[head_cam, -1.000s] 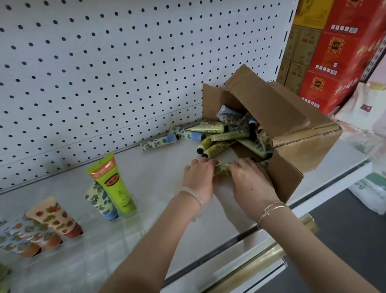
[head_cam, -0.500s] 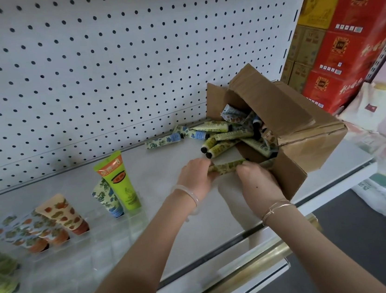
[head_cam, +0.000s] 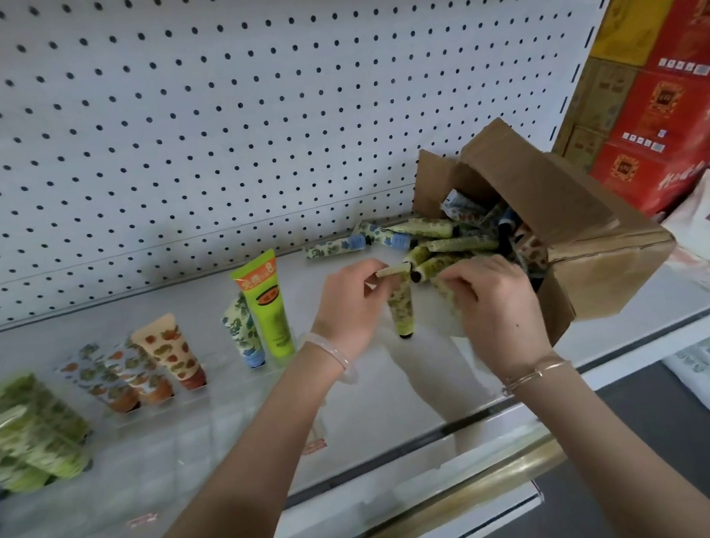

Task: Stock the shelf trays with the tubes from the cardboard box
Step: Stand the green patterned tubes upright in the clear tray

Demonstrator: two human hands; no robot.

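Nearest me, below the cardboard box (head_cam: 585, 231), a gold rail (head_cam: 461, 492) runs along the front edge of the white shelf (head_cam: 361, 406). Just left of the box's mouth, the person's left hand (head_cam: 351, 309), with a pale bangle (head_cam: 335, 356) on its wrist, pinches the flat crimped end of a small green-patterned tube (head_cam: 401, 307), which hangs cap down above the shelf. The right hand (head_cam: 499, 309) is right at the box's mouth, fingers curled round a second tube (head_cam: 440, 289) that they mostly hide.

Further left of the box, clear trays (head_cam: 228, 418) hold standing tubes: a bright green tube (head_cam: 266, 311), a blue-leaf tube (head_cam: 242, 331) touching it, strawberry-print tubes (head_cam: 171, 349), and blurred green ones (head_cam: 29, 434) farthest from the box.

The box lies on its side, flaps open, with loose tubes (head_cam: 444, 244) spilling leftward onto the shelf. Behind the box stands white pegboard (head_cam: 193, 132); right of the box are stacked red cartons (head_cam: 680, 94).
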